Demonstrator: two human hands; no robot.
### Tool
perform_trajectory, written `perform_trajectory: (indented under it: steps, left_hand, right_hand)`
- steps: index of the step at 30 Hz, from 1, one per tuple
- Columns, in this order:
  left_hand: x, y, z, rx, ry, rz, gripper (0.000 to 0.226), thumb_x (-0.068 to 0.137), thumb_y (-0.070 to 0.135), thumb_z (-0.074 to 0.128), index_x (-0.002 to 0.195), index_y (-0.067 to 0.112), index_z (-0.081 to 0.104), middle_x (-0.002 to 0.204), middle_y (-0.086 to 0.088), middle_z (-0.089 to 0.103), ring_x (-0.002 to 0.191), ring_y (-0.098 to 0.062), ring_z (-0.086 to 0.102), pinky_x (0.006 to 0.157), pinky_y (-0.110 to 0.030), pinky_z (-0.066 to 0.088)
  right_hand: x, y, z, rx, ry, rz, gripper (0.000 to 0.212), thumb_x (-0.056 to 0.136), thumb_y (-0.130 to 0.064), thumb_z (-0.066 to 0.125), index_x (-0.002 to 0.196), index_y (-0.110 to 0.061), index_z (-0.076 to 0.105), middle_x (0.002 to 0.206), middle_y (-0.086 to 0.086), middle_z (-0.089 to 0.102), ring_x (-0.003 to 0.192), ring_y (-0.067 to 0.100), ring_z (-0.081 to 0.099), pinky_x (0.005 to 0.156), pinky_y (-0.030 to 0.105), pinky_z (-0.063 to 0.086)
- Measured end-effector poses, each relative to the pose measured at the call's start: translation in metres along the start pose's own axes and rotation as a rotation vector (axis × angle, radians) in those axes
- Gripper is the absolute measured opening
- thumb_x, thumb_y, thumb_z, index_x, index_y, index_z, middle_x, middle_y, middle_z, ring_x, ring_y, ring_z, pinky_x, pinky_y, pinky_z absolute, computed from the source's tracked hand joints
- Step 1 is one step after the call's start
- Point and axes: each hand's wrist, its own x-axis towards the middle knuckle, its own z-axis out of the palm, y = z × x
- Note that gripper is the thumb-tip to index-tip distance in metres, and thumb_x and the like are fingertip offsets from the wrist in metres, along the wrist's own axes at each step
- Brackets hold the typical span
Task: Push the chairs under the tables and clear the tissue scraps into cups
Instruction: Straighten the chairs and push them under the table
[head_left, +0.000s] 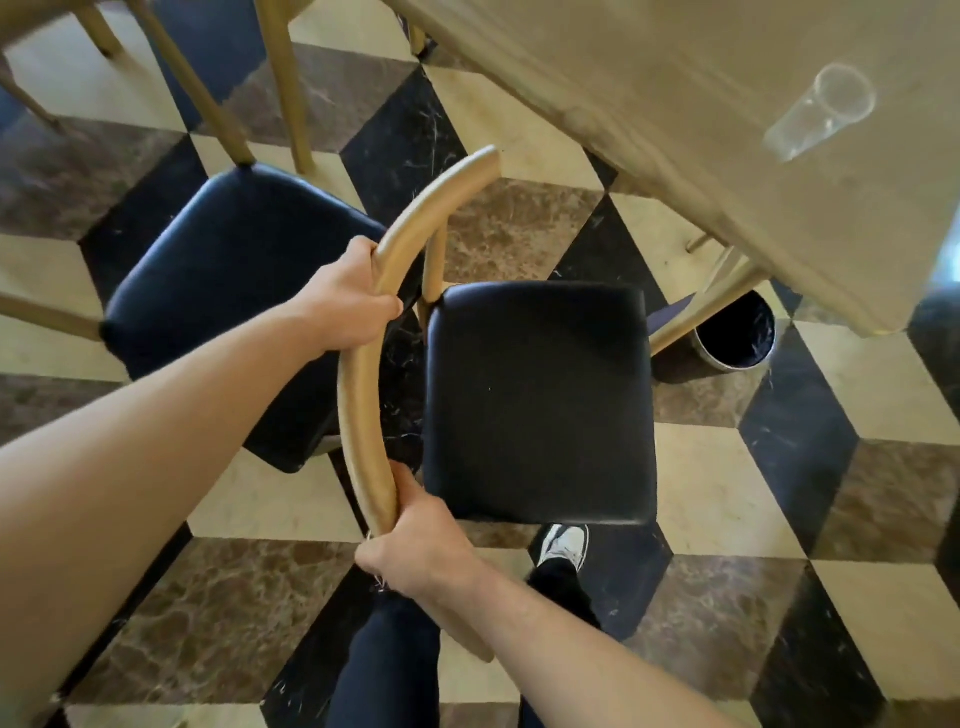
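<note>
A person gripped the curved wooden backrest of a chair with both hands, the left hand clamped round the rail at about ten o'clock from the seat, the right hand wrapped round its lower end at about seven o'clock. The two hands were well apart along the rail. The chair's black seat stood out in the open on the chequered floor, its far edge near the corner of the table at one o'clock but not under it. A second chair sat at ten o'clock, just beside the first and likewise not tucked under any table. A clear plastic cup rested on the tabletop at two o'clock, apparently empty; no tissue scraps showed anywhere in view. A round bin stood on the floor by the table leg. Judged from this, the task was at an early stage: at least two chairs remained to be pushed in, and the scrap clearing showed no sign of having started.
</note>
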Motion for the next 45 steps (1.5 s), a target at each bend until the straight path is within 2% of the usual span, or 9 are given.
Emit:
perform_trajectory:
  steps: [7,12,18,21,23,26,36,42,45]
  left_hand:
    - [-0.029,-0.008,0.031,-0.149,0.110,-0.114,0.060,0.091,0.019,0.071,0.139,0.021,0.036,0.106,-0.003,0.056,0.086,-0.016,0.058,0.060,-0.030,0.048]
    - [-0.054,-0.023,0.033,-0.256,0.175,-0.228,0.060,0.092,0.017,0.071,0.139,0.022,0.035,0.110,-0.005,0.056,0.095,-0.024,0.062,0.075,-0.047,0.059]
    - [-0.058,-0.023,0.045,-0.405,0.314,-0.313,0.069,0.090,0.014,0.071,0.144,0.026,0.030,0.112,-0.003,0.053,0.094,-0.021,0.060,0.071,-0.044,0.059]
    - [-0.053,-0.005,0.060,-0.471,0.320,-0.342,0.075,0.092,0.016,0.068,0.148,0.030,0.021,0.117,-0.006,0.053,0.099,-0.025,0.062,0.081,-0.051,0.060]
    - [-0.044,0.014,0.071,-0.499,0.305,-0.366,0.074,0.094,0.019,0.065,0.148,0.029,0.015,0.120,-0.009,0.053,0.102,-0.028,0.063,0.082,-0.051,0.061]
    - [-0.032,0.043,0.092,-0.534,0.297,-0.375,0.079,0.093,0.024,0.062,0.150,0.024,0.008,0.126,-0.012,0.051,0.105,-0.030,0.063,0.083,-0.052,0.061]
    - [0.000,0.130,0.154,-0.635,0.245,-0.269,0.085,0.099,0.030,0.056,0.156,0.014,-0.005,0.139,-0.010,0.045,0.112,-0.030,0.060,0.085,-0.052,0.061]
    - [0.017,0.149,0.151,-0.684,0.207,-0.357,0.080,0.101,0.031,0.056,0.157,0.019,0.000,0.134,-0.007,0.044,0.113,-0.030,0.057,0.087,-0.055,0.060]
    - [0.017,0.148,0.148,-0.669,0.157,-0.367,0.081,0.100,0.032,0.059,0.156,0.020,0.001,0.134,-0.010,0.044,0.115,-0.032,0.056,0.087,-0.056,0.060]
  right_hand:
    - [-0.029,0.036,-0.066,-0.118,-0.126,-0.036,0.066,0.074,-0.013,0.067,0.126,-0.051,0.050,0.096,0.002,0.060,0.080,0.021,0.062,0.066,0.037,0.059]
    - [-0.033,0.035,-0.090,-0.282,-0.252,-0.060,0.071,0.073,-0.014,0.068,0.128,-0.054,0.047,0.099,0.004,0.063,0.085,0.024,0.067,0.074,0.051,0.062]
    - [-0.018,0.020,-0.144,-0.603,-0.289,-0.131,0.070,0.071,-0.016,0.069,0.132,-0.044,0.049,0.099,-0.002,0.066,0.085,0.020,0.068,0.070,0.041,0.064]
    - [-0.013,0.012,-0.185,-0.817,-0.227,-0.153,0.053,0.074,-0.020,0.070,0.121,-0.038,0.054,0.095,-0.004,0.064,0.084,0.016,0.065,0.070,0.042,0.062]
    - [-0.013,0.012,-0.213,-0.883,-0.144,-0.160,0.039,0.077,-0.021,0.070,0.111,-0.036,0.058,0.089,-0.007,0.063,0.080,0.013,0.062,0.064,0.033,0.056]
    - [-0.017,0.019,-0.251,-0.939,-0.007,-0.155,0.029,0.080,-0.022,0.069,0.101,-0.038,0.058,0.085,-0.010,0.063,0.079,0.013,0.064,0.072,0.036,0.060]
    - [-0.044,0.044,-0.348,-1.033,0.253,-0.092,0.021,0.080,-0.021,0.060,0.097,-0.034,0.061,0.082,-0.008,0.064,0.076,0.016,0.063,0.070,0.038,0.054]
    - [-0.049,0.046,-0.358,-1.014,0.386,-0.163,0.021,0.080,-0.015,0.060,0.094,-0.031,0.066,0.080,-0.005,0.067,0.082,0.021,0.062,0.082,0.036,0.037]
    - [-0.046,0.050,-0.355,-1.036,0.406,-0.163,0.017,0.080,-0.018,0.060,0.088,-0.033,0.062,0.074,-0.008,0.063,0.079,0.019,0.061,0.095,0.044,0.038]
